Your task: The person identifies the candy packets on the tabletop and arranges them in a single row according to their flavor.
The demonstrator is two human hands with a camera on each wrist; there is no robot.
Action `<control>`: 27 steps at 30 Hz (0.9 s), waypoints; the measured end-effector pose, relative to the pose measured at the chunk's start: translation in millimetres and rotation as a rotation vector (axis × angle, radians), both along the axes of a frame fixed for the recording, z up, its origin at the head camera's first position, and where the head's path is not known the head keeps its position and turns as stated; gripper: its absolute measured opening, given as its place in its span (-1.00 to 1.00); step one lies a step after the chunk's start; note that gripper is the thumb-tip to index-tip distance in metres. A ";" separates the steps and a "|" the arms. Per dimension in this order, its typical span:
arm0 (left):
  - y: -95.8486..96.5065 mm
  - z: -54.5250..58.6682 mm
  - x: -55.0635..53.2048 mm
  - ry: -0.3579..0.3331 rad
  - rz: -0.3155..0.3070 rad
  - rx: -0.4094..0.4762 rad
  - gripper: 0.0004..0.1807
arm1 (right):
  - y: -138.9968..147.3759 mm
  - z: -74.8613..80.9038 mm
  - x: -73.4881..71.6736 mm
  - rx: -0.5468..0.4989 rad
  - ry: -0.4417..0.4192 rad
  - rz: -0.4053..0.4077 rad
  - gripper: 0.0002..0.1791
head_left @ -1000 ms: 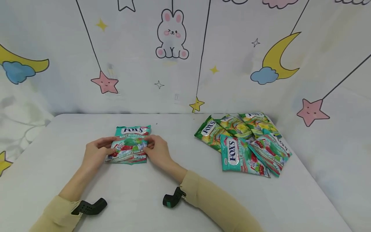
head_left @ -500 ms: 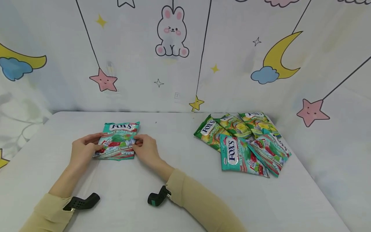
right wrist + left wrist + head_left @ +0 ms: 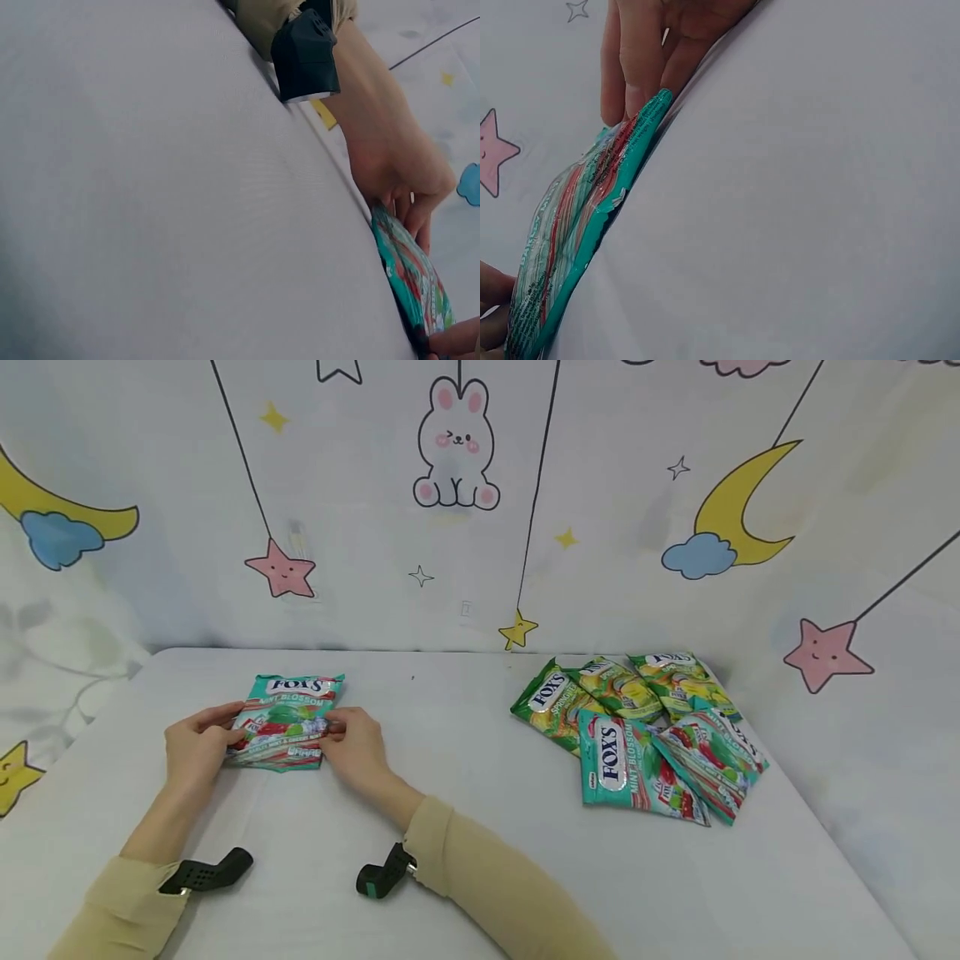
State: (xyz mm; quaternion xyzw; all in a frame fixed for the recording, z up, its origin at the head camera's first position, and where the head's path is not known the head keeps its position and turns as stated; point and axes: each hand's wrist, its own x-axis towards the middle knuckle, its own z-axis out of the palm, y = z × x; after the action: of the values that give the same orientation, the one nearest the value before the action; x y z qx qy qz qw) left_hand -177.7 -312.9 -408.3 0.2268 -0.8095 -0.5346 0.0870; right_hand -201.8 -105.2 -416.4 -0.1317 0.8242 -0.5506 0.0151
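Observation:
A teal candy bag [image 3: 285,722] marked FOX'S Mint Blossom lies at the left of the white table, its logo toward the back. My left hand [image 3: 193,747] pinches its left edge between thumb and fingers. On the opposite edge, my right hand [image 3: 356,752] pinches the bag the same way. The left wrist view shows the bag [image 3: 574,217] low along the table surface, with right-hand fingers [image 3: 641,67] at its far end. In the right wrist view, the left hand [image 3: 401,165] grips the far end of the bag [image 3: 412,270].
At the right, three green candy bags [image 3: 555,702] lie in a row toward the back. Two more teal bags [image 3: 637,768] overlap in front of them. A cloth wall [image 3: 360,510] with cartoon prints rises behind the table's back edge. Each wrist carries a black camera [image 3: 213,872].
Both hands have slid the teal bag leftward across the table, keeping their pinch on its two sides. The bags at the right keep their places; the view has shifted slightly.

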 end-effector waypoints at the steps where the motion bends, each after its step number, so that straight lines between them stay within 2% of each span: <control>1: -2.2 -0.2 -0.1 0.003 0.017 0.011 -0.48 | -2.4 -0.5 0.1 -0.012 -0.005 0.019 -0.61; 7: -16.3 -0.8 -0.2 0.044 0.118 0.098 -0.53 | -11.4 -1.6 2.8 -0.064 -0.030 0.149 -0.51; 12: -22.0 -0.3 0.9 0.077 0.213 0.211 -0.58 | -11.1 -2.4 4.1 0.013 0.013 0.265 -0.48; 17: -20.4 0.2 -0.4 0.140 0.308 0.336 -0.59 | -8.2 -1.4 4.4 0.089 0.034 0.310 -0.48; 21: -20.2 0.1 -1.1 0.147 0.324 0.365 -0.59 | -7.2 -1.6 4.0 0.097 0.038 0.333 -0.47; 27: -22.4 0.9 -1.0 0.146 0.307 0.385 -0.59 | -6.2 -2.3 3.5 0.099 0.062 0.354 -0.48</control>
State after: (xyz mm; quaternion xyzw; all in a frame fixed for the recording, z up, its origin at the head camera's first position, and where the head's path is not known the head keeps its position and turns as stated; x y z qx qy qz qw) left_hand -178.7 -335.3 -407.4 0.3202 -0.6403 -0.6744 0.1807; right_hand -198.3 -111.4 -418.7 -0.2907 0.8142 -0.4939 0.0929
